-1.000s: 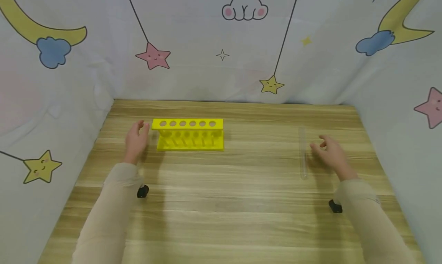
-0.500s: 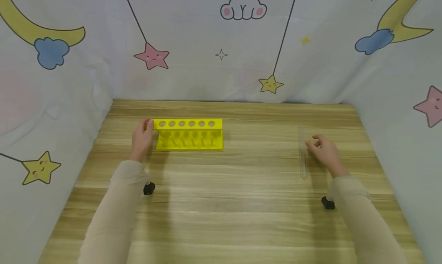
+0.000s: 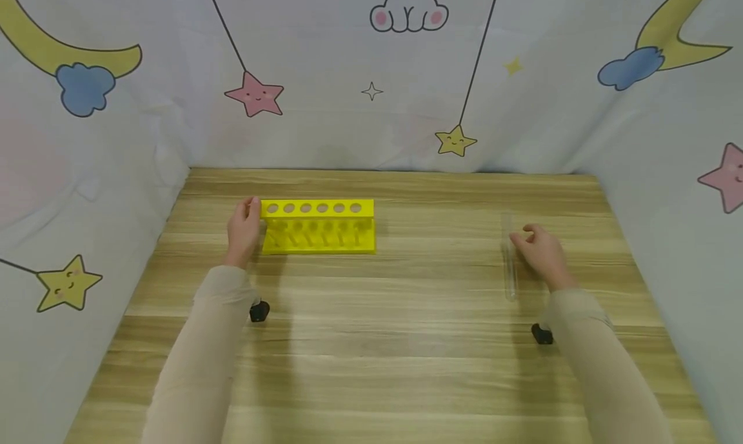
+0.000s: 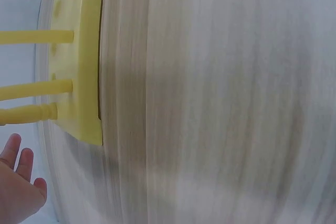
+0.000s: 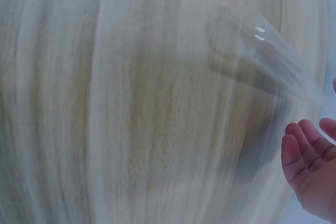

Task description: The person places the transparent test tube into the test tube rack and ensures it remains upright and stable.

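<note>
My left hand [image 3: 242, 228] rests open against the yellow rack [image 3: 318, 226]. My right hand [image 3: 536, 250], fingers loose, touches the glass tube [image 3: 509, 258]. I'd pinch it mid-length, gently.

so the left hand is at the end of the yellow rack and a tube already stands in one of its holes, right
Not quite. In the head view the left hand is at the end of the yellow rack, but its holes hold nothing; the clear tube lies flat on the table by the right hand.

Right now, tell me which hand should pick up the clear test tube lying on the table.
The right hand. Its fingers are right beside the test tube, which lies flat on the table. The left hand is far across, at the left end of the yellow rack.
</note>
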Available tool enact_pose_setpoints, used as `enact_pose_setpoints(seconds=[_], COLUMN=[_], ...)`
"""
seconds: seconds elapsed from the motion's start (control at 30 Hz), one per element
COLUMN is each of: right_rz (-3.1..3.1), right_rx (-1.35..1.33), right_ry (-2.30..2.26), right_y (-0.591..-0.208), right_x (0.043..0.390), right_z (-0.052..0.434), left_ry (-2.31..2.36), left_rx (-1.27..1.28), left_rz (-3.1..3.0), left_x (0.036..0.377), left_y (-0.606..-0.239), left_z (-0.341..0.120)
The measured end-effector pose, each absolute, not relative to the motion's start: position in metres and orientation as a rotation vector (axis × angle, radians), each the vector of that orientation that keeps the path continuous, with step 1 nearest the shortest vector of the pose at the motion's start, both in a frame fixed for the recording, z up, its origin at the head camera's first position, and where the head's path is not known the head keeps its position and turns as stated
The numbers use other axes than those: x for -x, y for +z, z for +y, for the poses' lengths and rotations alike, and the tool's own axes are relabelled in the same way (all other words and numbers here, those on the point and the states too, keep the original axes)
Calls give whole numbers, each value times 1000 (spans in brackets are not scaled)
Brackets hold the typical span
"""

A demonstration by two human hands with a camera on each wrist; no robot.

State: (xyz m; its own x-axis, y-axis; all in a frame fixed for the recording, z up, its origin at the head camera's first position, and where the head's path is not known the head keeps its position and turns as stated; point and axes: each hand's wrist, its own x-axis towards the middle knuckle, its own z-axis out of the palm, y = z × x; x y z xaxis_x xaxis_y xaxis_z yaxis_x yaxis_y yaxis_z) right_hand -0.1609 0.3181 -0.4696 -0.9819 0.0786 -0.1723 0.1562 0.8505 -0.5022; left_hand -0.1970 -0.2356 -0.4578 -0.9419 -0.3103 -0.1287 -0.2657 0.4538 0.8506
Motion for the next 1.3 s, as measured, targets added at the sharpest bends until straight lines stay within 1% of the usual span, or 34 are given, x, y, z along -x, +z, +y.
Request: enact_pose_setpoints(seconds=[0.7, 1.3], right_rz=[2845, 2807], right_rx=[-281, -353], right_ry=[-802, -808], right_y=[-476, -479], right_x=[172, 174], right_z=[308, 304], left_ry=[-1711, -1758], left_rx=[-691, -577], left_rz=[-2515, -2420], left_x=[201, 204], left_y=[-463, -470], left_z=[-226, -218])
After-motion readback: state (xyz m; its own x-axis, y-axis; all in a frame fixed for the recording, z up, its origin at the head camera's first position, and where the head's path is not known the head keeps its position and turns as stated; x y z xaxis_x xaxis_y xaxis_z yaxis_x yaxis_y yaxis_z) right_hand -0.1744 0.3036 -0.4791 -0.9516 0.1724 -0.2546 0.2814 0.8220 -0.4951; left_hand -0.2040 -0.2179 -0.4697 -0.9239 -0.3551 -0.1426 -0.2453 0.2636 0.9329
